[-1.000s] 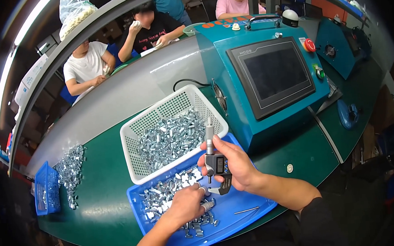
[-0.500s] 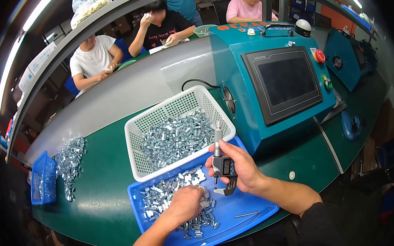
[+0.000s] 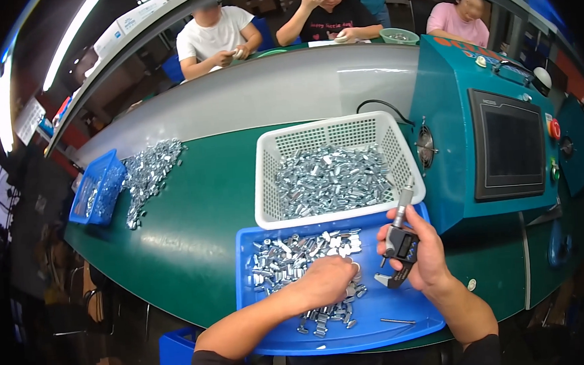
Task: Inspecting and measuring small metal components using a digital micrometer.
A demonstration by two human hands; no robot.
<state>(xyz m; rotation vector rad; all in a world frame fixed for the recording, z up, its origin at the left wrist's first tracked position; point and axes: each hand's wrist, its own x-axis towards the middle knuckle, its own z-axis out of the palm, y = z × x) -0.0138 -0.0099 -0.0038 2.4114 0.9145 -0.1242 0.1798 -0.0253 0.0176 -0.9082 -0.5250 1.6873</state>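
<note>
In my right hand [image 3: 430,251] is a digital micrometer [image 3: 401,244], its thimble end tilted up and its U-shaped frame low over the blue tray [image 3: 382,339]. Nothing shows between the micrometer's jaws. My left hand [image 3: 326,281] reaches down into the same tray with its fingers curled together among small shiny metal parts [image 3: 290,256]. What those fingertips pinch, if anything, is hidden behind the hand. A thin metal rod [image 3: 398,321] lies on the tray floor near its right end.
Behind the tray stands a white perforated basket [image 3: 263,184] full of similar parts. A teal machine [image 3: 445,173] with a dark screen is at the right. On the far left, a small blue basket [image 3: 98,187] sits beside a loose pile [image 3: 148,174]. Several people sit across the table.
My view has swung left, so the whole scene sits further right. The micrometer leans more to the right. My left hand remains among the parts in the tray.
</note>
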